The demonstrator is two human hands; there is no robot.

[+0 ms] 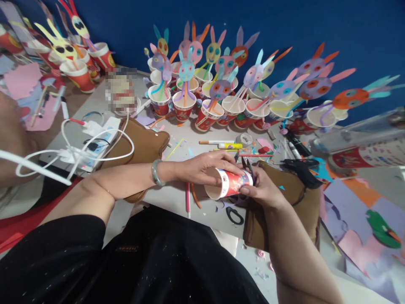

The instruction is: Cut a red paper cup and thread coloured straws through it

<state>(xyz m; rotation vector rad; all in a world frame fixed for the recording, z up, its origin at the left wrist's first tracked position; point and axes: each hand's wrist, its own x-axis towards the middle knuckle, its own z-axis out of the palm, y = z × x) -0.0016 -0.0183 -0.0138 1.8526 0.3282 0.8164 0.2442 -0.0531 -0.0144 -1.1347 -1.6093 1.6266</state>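
A red and white paper cup (233,184) lies on its side between my hands, its open mouth turned to the left. My left hand (204,168) wraps over the rim, the thumb at the mouth and the fingers along the top. At the base end, my right hand (264,188) grips the cup with its thumb against the side. Dark pointed tips (246,164) stick up by the right fingers; what tool they belong to is mostly hidden. Below the cup, a black loop handle (234,215) lies on the table beside purple paper scraps.
Red paper cups (182,110) with paper rabbit faces (186,69) line the blue wall. A power strip (103,141) with white cables sits left. Markers (230,146), a glue gun (300,169), a clear cylinder (357,143) and coloured paper (344,215) lie around.
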